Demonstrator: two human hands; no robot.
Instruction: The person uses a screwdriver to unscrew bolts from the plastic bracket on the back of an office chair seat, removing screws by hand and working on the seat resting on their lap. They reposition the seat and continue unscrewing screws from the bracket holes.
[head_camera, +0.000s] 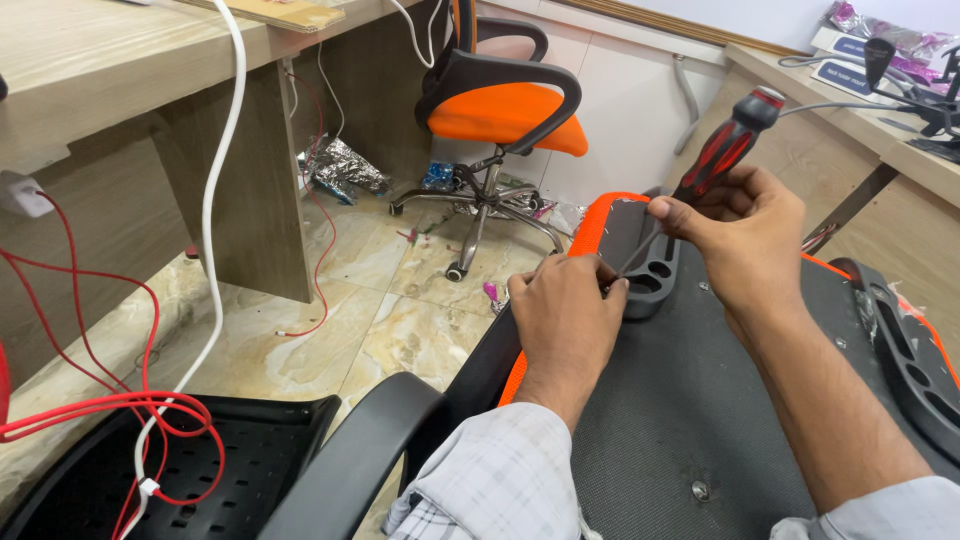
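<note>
**Op:** Over the upturned chair seat (700, 400), both hands are forward and low. My right hand (745, 235) is closed around the shaft of a screwdriver (722, 155), just below its red-and-black handle, wrist bent down, forearm running along the seat's black underside.

**Eng:** Left?

**Op:** My left hand (565, 315) is curled into a loose fist at the seat's orange edge (590, 235), knuckles up, fingertips tucked toward the black armrest bracket (655, 275). I can't tell whether it grips anything; the fingers hide it.

**Eng:** Screwdriver position?

**Op:** Tilted, handle up and to the right, shaft slanting down-left between the two hands. Tip is hidden near the bracket and my left fingers. Hands are close, just apart.

**Eng:** Any containers?

**Op:** Only a black perforated chair shell (200, 450) at lower left. Looped red cable (120, 410) and a white cable (215, 230) hang across it.

**Eng:** Surroundings?

**Op:** Orange office chair (505, 110) stands upright ahead on the marble floor (400, 330), well apart from the hands. Wooden desk (120, 70) to the left. A second black bracket (900, 340) lies on the seat's right edge. One screw head (702, 490) shows in the underside near my right sleeve.
</note>
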